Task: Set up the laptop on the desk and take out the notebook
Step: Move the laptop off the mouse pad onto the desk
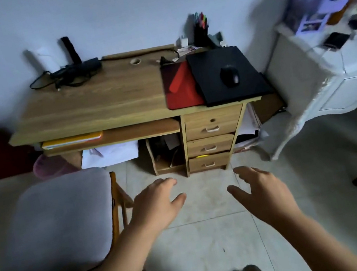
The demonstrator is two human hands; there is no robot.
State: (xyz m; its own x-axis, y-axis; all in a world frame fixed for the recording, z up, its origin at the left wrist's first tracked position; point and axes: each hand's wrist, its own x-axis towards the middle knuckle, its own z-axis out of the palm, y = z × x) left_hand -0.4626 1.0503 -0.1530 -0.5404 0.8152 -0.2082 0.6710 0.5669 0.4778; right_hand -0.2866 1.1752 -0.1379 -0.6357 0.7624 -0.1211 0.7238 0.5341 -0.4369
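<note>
A wooden desk (95, 104) stands against the wall ahead. On its right end lies a shut black laptop (217, 88) with a black mouse (229, 75) on top. Beside it to the left lies a flat red item (180, 99), partly under the laptop. A yellow-edged flat item (72, 140), perhaps a notebook, rests on the pull-out shelf under the desktop. My left hand (154, 202) and my right hand (262, 188) hover over the floor in front of the drawers, fingers spread, holding nothing.
A black charger with tangled cable (66, 74) lies at the desk's back left. A pen holder (200, 28) stands at the back right. Three drawers (211, 139) sit under the laptop. A grey-cushioned chair (57, 226) stands at my left, a white cabinet (329, 75) at my right.
</note>
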